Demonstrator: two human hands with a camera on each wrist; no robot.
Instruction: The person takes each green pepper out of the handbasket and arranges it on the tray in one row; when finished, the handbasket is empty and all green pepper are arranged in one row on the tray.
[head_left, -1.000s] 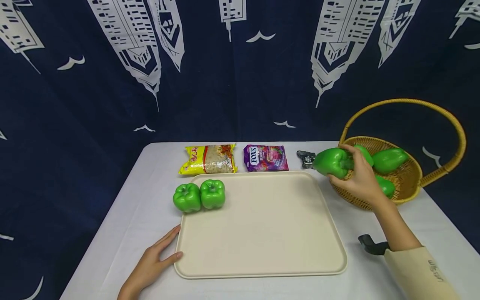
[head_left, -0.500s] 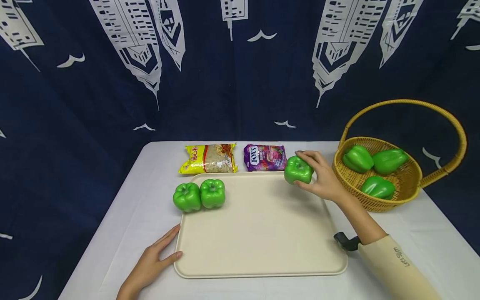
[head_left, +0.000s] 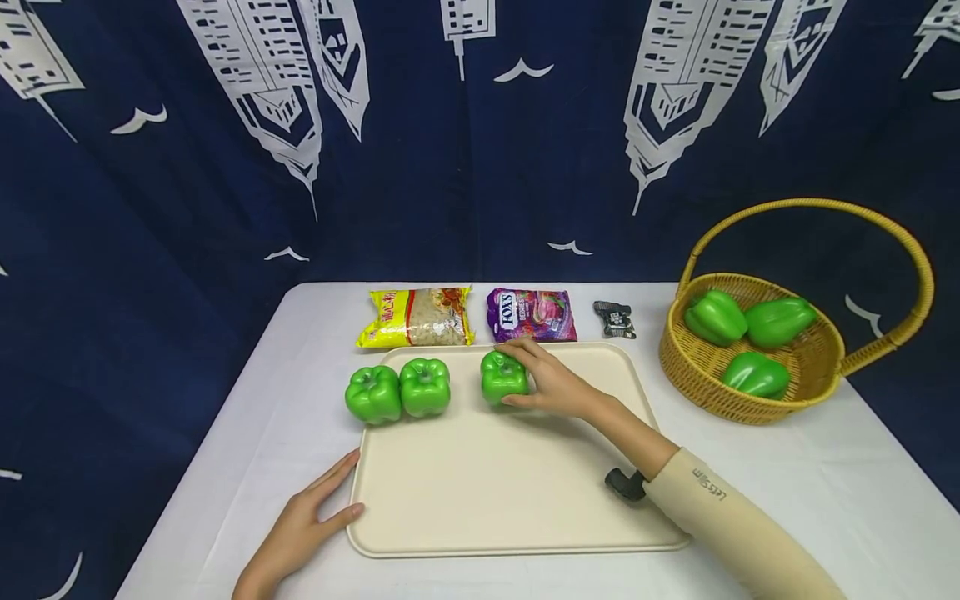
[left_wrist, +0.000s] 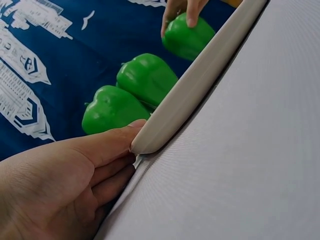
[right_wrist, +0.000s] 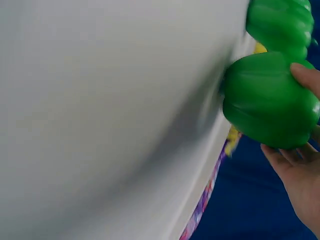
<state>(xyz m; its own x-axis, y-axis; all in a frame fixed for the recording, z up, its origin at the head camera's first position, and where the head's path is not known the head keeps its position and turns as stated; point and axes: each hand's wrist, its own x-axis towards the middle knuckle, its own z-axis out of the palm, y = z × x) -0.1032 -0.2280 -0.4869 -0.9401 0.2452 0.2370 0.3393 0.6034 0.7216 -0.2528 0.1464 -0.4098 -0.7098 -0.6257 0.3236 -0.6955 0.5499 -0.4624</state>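
Observation:
My right hand (head_left: 551, 385) grips a green bell pepper (head_left: 500, 379) over the back part of the cream tray (head_left: 517, 533). In the right wrist view that bell pepper (right_wrist: 270, 100) shows above the tray surface, thumb on one side and fingers on the other. Whether it touches the tray cannot be told. Two more bell peppers (head_left: 425, 388) (head_left: 373, 395) stand side by side at the tray's back left corner. My left hand (head_left: 303, 525) rests against the tray's left edge, fingers extended; the left wrist view shows the thumb (left_wrist: 117, 140) touching the rim.
A wicker basket (head_left: 675, 367) with a tall handle stands at the right, with 3 bell peppers (head_left: 756, 375) inside. Behind the tray lie a yellow food bag (head_left: 420, 318), a purple Fox's candy bag (head_left: 532, 316) and a small black packet (head_left: 615, 319). A dark patterned curtain (head_left: 465, 183) hangs behind.
My right hand has carried the bell pepper from the basket leftward over the tray, towards the other two. The left hand has stayed at the tray's edge.

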